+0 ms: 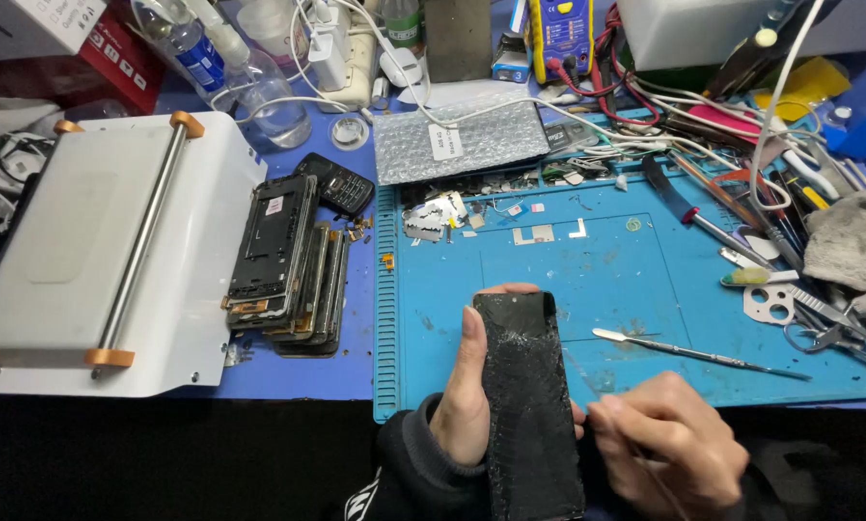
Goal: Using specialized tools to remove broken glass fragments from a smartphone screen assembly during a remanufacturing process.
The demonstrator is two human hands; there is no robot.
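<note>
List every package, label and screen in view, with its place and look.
Cracked phone screen: black, in left hand.
Bubble-wrap pouch: silvery, white label, top centre.
Red and white boxes: top left.
Water bottle: blue label.
Stacked phone frames: dark, beside mat.

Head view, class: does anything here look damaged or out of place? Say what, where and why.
Yes. The black phone, held upright in the left hand over the blue mat, has cracked glass: pale fracture lines spread across its upper half. The right hand pinches a thin tool at its right edge. A metal spudger lies loose on the mat.
</note>
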